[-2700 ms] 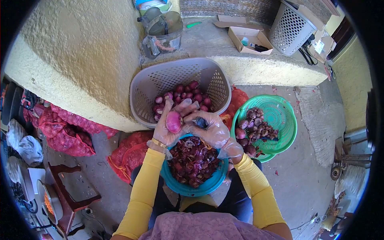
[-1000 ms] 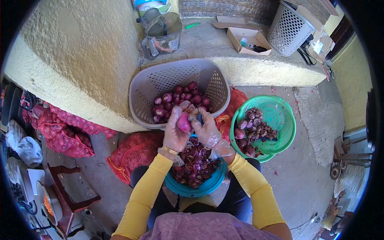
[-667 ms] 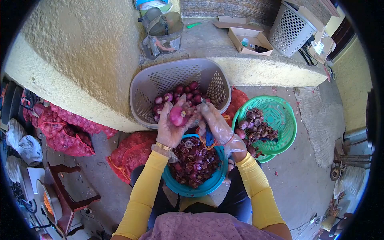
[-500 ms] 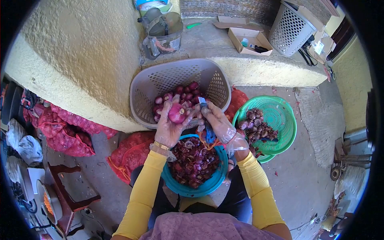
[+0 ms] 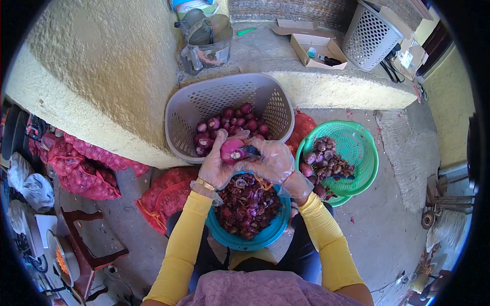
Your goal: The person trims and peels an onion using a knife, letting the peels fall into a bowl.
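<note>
Left hand (image 5: 214,166): fingers curled round red onion (image 5: 231,151). Right hand (image 5: 273,160): fingers gripping dark tool (image 5: 251,151) against it. Blue tub (image 5: 250,245) below fingers. Trimming or peeling, probably; next move calls for steady onion, left fingertips clear.

The purple onion (image 5: 230,150) rests in the left hand (image 5: 215,170), pale end exposed. The right hand (image 5: 275,162) holds the partly hidden dark knife (image 5: 251,151).

A cardboard box (image 5: 326,46) seemingly touches a pale basket (image 5: 368,36).
</note>
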Tool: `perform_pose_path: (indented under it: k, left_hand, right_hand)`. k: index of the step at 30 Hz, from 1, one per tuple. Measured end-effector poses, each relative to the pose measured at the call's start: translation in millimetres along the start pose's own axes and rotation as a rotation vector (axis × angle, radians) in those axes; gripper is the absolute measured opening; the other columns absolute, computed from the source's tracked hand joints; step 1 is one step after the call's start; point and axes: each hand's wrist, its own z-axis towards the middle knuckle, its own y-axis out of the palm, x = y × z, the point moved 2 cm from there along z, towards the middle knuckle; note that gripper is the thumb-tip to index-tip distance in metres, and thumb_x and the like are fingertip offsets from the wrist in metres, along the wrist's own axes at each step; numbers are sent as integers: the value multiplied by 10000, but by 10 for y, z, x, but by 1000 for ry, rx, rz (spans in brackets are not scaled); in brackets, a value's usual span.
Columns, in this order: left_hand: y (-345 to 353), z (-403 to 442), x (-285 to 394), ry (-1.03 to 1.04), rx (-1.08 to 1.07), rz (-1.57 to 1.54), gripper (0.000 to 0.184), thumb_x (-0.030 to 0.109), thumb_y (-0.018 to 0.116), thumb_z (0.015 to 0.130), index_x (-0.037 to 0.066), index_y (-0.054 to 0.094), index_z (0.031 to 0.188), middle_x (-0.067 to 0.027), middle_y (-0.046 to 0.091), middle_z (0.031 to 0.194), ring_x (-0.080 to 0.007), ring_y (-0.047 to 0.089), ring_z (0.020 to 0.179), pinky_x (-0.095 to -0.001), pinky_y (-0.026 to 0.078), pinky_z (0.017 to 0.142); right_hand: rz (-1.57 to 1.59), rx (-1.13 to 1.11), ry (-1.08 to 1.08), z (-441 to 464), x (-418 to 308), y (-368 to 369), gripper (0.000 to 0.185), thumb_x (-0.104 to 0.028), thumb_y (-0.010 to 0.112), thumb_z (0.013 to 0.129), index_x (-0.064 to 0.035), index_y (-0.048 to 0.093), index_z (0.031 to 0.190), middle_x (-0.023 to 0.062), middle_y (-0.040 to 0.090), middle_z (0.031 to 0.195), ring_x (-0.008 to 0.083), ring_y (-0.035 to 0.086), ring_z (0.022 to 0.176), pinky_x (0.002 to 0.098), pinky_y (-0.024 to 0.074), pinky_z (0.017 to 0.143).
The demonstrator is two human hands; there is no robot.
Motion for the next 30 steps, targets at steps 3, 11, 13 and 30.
perform_pose_path:
  k: [3,11,13,30]
  left_hand:
    - [-73,41,-38,-25,4,-16,721,579,471,1045,-23,503,1441,-183,596,1390,-320,600,1260,-483,512,1079]
    - [-110,48,-53,-18,45,34,740,594,445,1048,-33,505,1437,-192,625,1345,-314,621,1228,-466,527,1056]
    - [-134,59,-61,-12,35,33,741,596,446,1047,-34,511,1432,-193,633,1328,-309,634,1203,-459,539,1040]
    - [-104,30,-53,93,174,13,674,565,497,1042,-44,591,1316,-186,670,1251,-314,671,1121,-458,579,974]
  right_hand:
    - [-29,5,26,-1,8,-5,570,-477,861,728,-103,713,1133,162,697,813,384,695,769,479,544,670]
    - [-35,-5,29,-3,0,4,511,-489,844,740,-105,725,1054,150,705,805,374,702,760,478,556,671]
    - [-21,25,1,10,-18,21,513,-493,841,740,-103,725,1053,150,711,815,373,704,767,475,559,677]
    - [-69,25,-34,13,-39,63,585,-566,770,794,-130,715,1181,132,752,983,351,724,891,461,576,734]
